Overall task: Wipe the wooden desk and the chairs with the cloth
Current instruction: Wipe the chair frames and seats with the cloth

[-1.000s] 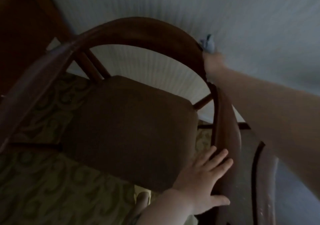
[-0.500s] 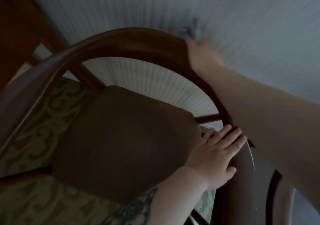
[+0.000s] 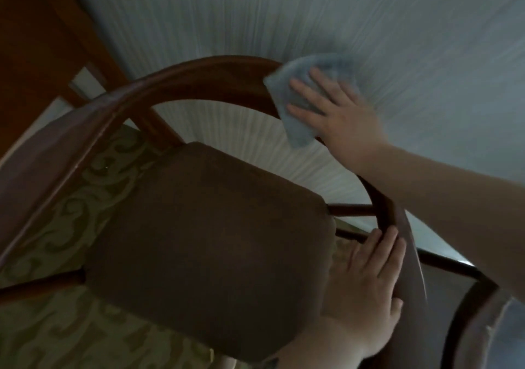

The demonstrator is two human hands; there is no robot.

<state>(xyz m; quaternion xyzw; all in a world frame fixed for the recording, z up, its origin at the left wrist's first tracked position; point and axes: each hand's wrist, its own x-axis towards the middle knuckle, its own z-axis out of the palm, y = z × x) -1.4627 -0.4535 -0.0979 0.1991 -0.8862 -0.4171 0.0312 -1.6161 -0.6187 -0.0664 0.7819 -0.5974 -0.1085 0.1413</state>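
At far left, a dark wooden desk [image 3: 31, 41] is seen beside the carpet [image 3: 85, 198]. At centre, the chair [image 3: 199, 76] with its brown seat [image 3: 216, 249] is shown. The left hand [image 3: 366, 280] is laid flat, fingers extended, against the chair's right arm. Further right, the blue cloth [image 3: 287, 104] is pressed onto the curved backrest under the open, spread right hand [image 3: 335, 113].

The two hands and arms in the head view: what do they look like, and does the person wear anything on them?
Both forearms are bare: no sleeves show. The right hand and the left hand carry no gloves, and no rings or watch can be seen. A small dark mark, perhaps a tattoo, shows on the left forearm at the bottom edge, too cut off to tell. The picture is dim and slightly blurred.
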